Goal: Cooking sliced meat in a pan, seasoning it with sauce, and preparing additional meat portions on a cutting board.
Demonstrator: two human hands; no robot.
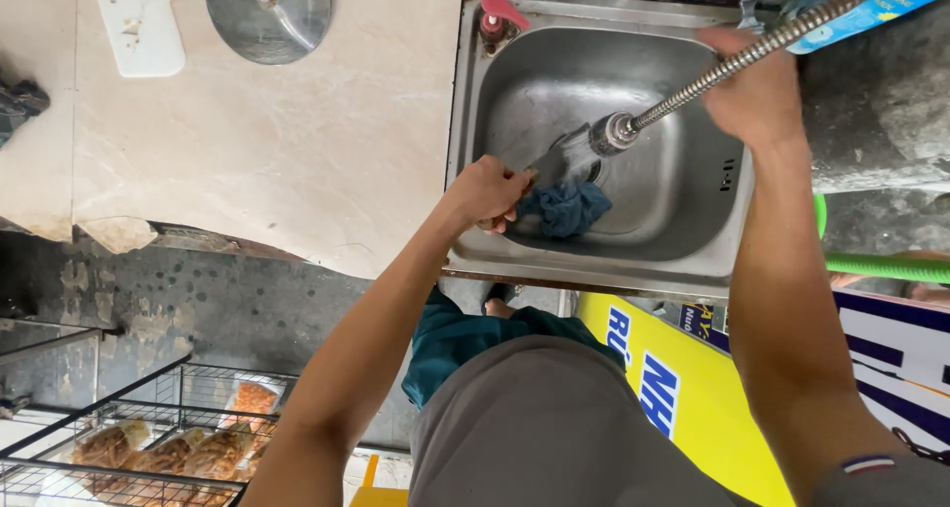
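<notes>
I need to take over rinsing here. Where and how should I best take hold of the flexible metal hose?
Grip the metal hose just behind its spray head, coming from above on the right. It slopes down into the sink there, the stiff collar gives aim, and the left hand with the blue cloth stays clear.

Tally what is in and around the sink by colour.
Blue: 1, the cloth held by the left hand
Silver: 2, the sink and the hose by the right hand
Pink: 1, the pump bottle
Green: 1, the tube
Total: 5
</notes>
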